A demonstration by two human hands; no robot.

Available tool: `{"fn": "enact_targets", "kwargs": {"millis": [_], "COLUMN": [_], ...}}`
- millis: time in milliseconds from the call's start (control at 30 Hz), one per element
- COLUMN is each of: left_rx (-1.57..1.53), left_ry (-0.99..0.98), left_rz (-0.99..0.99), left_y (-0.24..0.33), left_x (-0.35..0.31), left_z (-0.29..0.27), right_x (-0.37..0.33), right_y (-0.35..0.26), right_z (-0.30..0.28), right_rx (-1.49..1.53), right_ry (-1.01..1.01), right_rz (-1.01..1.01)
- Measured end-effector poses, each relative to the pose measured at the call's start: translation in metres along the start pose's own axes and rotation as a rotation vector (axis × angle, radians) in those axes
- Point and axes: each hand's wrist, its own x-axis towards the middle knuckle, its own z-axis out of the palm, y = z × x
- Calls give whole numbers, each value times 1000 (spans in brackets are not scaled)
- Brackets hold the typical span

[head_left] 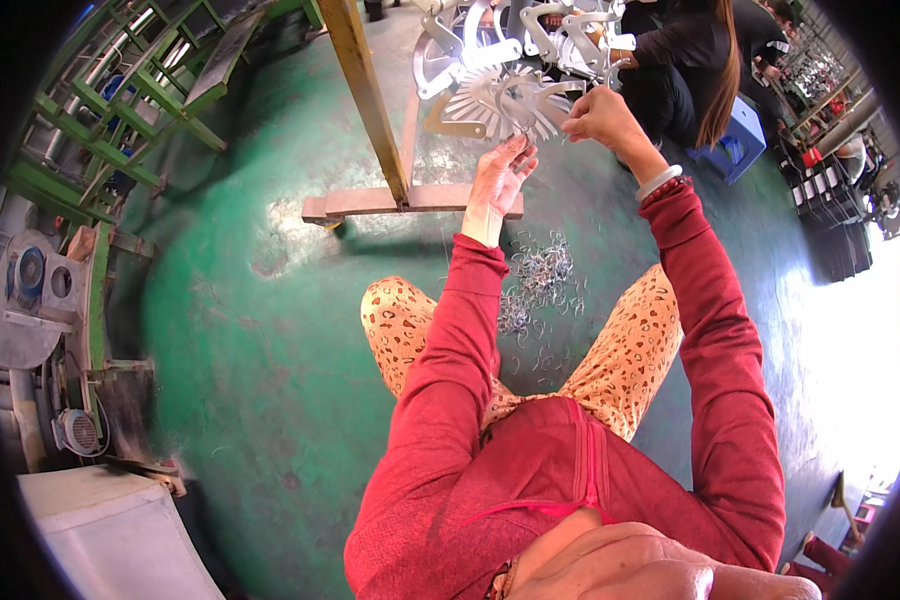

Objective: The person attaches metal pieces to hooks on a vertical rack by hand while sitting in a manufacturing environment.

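Observation:
A cluster of shiny silver metal parts hangs in front of me: curved arms [465,62] with holes, and a fan of thin flat blades [485,98]. My left hand [503,180] is raised palm-up just below the fan. Its thumb and fingertips come together at the lower blade ends; what they hold, if anything, is too small to make out. To the right, my right hand [606,118] is closed in a pinch beside the fan's edge. Whatever sits between those fingertips is hidden.
Many small bent wire pieces [542,270] lie on the green floor between my knees. A yellow upright post [365,95] stands on a wooden foot [430,198]. Another person [675,70] sits far right near a blue stool [738,140]. Green metal frames [185,95] stand left.

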Motion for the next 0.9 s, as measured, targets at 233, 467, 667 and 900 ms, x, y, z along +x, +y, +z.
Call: {"fn": "enact_targets", "kwargs": {"millis": [233, 467, 667, 900], "left_rx": [43, 191, 214, 165], "left_ry": [-50, 39, 74, 88], "left_rz": [-15, -60, -27, 13], "left_y": [7, 9, 5, -5], "left_x": [15, 12, 14, 13], "left_z": [9, 19, 22, 25], "right_x": [17, 15, 12, 16], "right_y": [-4, -8, -3, 2], "right_z": [2, -2, 1, 5], "right_rx": [-15, -77, -70, -9], "right_ry": [-39, -29, -18, -38], "right_rz": [-4, 4, 30, 60]}}
